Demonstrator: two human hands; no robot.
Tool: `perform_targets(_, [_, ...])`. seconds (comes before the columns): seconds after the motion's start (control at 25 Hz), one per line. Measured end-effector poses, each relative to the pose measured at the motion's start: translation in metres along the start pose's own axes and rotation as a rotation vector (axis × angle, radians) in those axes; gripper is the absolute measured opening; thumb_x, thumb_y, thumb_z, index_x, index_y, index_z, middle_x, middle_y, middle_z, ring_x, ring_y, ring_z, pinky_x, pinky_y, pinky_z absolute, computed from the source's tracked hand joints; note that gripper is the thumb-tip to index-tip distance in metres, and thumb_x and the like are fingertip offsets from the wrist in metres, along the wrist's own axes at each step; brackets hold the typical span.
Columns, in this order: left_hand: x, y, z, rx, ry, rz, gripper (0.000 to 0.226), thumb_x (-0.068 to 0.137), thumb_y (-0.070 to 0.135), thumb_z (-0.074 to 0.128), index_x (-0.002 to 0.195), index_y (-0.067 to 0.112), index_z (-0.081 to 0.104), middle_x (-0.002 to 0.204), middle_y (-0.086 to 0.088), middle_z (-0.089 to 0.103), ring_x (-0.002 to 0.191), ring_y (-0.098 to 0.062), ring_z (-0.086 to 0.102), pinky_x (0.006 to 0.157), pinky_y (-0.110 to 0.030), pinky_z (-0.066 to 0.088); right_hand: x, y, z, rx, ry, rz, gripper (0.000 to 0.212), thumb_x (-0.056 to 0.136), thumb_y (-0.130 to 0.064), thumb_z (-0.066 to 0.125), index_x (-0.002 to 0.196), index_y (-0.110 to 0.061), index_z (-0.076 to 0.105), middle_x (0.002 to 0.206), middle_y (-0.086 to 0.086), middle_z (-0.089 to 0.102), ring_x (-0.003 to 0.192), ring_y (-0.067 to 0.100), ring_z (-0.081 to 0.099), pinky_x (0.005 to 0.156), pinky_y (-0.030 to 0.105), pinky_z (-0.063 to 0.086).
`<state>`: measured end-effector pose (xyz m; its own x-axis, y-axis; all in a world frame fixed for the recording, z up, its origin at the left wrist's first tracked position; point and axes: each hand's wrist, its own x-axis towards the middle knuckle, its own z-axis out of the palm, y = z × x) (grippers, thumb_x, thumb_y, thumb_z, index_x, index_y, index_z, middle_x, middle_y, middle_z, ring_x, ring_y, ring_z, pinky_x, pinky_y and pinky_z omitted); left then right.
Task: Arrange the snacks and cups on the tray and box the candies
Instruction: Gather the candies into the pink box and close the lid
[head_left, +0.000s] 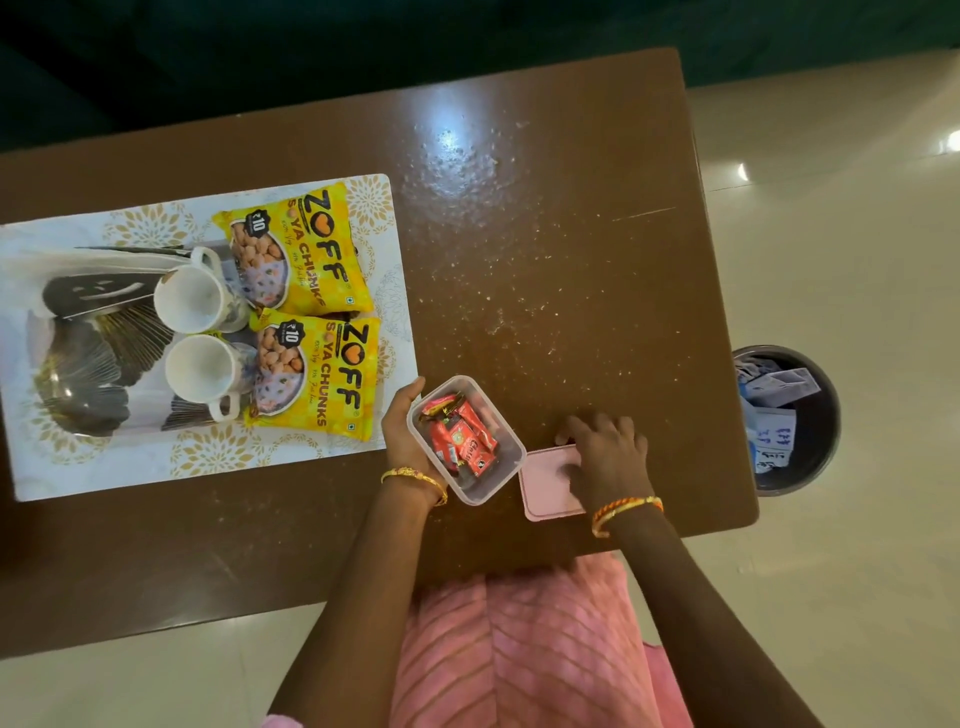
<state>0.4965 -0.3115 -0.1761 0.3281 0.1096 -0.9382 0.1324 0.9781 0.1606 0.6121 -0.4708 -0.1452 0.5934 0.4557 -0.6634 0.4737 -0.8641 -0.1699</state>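
A clear plastic box (506, 457) holds several red candies (460, 434) on the brown table. My left hand (402, 426) grips the box's left wall. A pink lid (545, 491) lies flat just right of the box, and my right hand (605, 454) rests on it with fingers curled over its far edge. On the white patterned tray (156, 467) at the left stand two white cups (189, 299) (202, 371) and two yellow soya chunk packets (296, 249) (314, 376), side by side.
The brown table (571, 234) carries scattered crumbs across its right half. A dark round bin (787, 421) with paper scraps stands on the floor beyond the table's right edge. Pink clothing shows below the table's near edge.
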Motion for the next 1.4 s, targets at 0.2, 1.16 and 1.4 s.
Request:
perform_targets(0.2, [-0.003, -0.003, -0.001, 0.011, 0.008, 0.024, 0.042, 0.078, 0.05, 0.053, 0.102, 0.016, 0.061, 0.08, -0.005, 0.07, 0.074, -0.021, 0.067, 0.061, -0.033, 0.057, 0.009, -0.006, -0.015, 0.061, 0.013, -0.037, 0.036, 0.08, -0.018, 0.065, 0.116, -0.019, 0.057, 0.122, 0.013, 0.048, 0.117, 0.033, 0.043, 0.098, 0.048, 0.036])
perform_targets(1.16, [-0.029, -0.036, 0.022, -0.213, 0.04, 0.058, 0.035, 0.088, 0.037, 0.041, 0.091, 0.007, 0.059, 0.087, -0.013, 0.059, 0.084, -0.026, 0.059, 0.073, -0.031, 0.046, -0.071, -0.078, -0.013, 0.347, 0.064, -0.186, 0.053, 0.093, -0.027, 0.042, 0.143, -0.026, 0.027, 0.151, 0.008, 0.033, 0.135, 0.027, 0.032, 0.109, 0.04, 0.035])
perform_targets(1.4, [-0.047, -0.03, 0.001, -0.147, 0.088, 0.178, 0.021, 0.09, 0.023, 0.044, 0.078, 0.009, 0.054, 0.081, -0.009, 0.05, 0.083, -0.021, 0.05, 0.082, -0.032, 0.041, -0.095, -0.105, 0.012, 0.145, 0.005, -0.204, 0.055, 0.094, -0.035, 0.033, 0.146, -0.029, 0.015, 0.157, 0.004, 0.015, 0.14, 0.026, 0.019, 0.111, 0.041, 0.028])
